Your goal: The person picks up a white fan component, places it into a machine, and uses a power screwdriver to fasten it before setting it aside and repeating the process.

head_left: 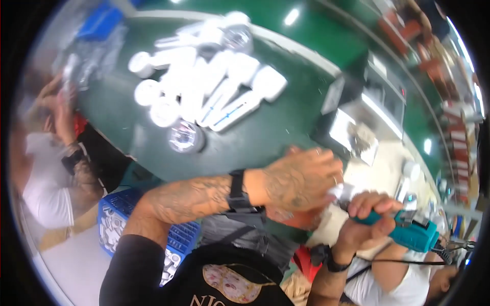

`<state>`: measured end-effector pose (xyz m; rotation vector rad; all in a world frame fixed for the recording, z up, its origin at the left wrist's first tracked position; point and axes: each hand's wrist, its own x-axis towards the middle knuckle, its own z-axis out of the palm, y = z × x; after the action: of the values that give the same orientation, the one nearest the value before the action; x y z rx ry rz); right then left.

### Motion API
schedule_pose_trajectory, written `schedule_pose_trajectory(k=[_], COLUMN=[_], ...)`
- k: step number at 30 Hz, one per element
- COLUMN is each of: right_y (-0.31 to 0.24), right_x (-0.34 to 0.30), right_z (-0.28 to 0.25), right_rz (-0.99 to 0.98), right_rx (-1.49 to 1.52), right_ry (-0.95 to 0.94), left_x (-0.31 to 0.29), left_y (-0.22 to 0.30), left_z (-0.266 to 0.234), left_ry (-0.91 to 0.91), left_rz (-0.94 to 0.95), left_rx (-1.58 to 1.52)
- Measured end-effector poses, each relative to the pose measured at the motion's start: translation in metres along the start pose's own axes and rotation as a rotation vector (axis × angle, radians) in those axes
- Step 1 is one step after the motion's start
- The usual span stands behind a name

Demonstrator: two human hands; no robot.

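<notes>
Being held on the near right side of the pile of white devices (pixel 204 76), a teal corded tool (pixel 416 236) is wrapped by the curled fingers of the right hand (pixel 367 220), apparently for a steady grip. Its long axis is laid roughly crosswise, cord end turned away from the pile, front end seemingly aimed toward the left hand (pixel 301 178). There, the fingers are bent beside a small white part (pixel 343 192); whether it is gripped cannot be told. The pile is presumably set for easy reach.
</notes>
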<state>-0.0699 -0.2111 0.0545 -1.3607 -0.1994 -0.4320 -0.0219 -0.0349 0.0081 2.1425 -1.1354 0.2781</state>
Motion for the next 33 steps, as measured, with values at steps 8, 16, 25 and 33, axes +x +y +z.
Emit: schedule_pose_trajectory(k=[8,16,25,33], right_y=[-0.045,-0.048,-0.009,0.007], right_x=[0.020,0.063,0.057,0.046], right_z=[-0.004,0.015,-0.041,-0.038], right_rz=[-0.040,-0.298,-0.345,-0.354], right_rx=[0.010,-0.063,-0.294,-0.336], right_ry=[0.197,0.437,0.435,0.391], left_x=[-0.013,-0.078,-0.245,-0.111], left_y=[0.025,0.030,-0.039,-0.005], left_z=[0.000,-0.066,-0.172,-0.148], left_ry=[0.088,0.427,0.951,0.584], left_rz=[0.053,-0.435,-1.017,-0.824], left_rx=[0.089,-0.318,0.595,0.763])
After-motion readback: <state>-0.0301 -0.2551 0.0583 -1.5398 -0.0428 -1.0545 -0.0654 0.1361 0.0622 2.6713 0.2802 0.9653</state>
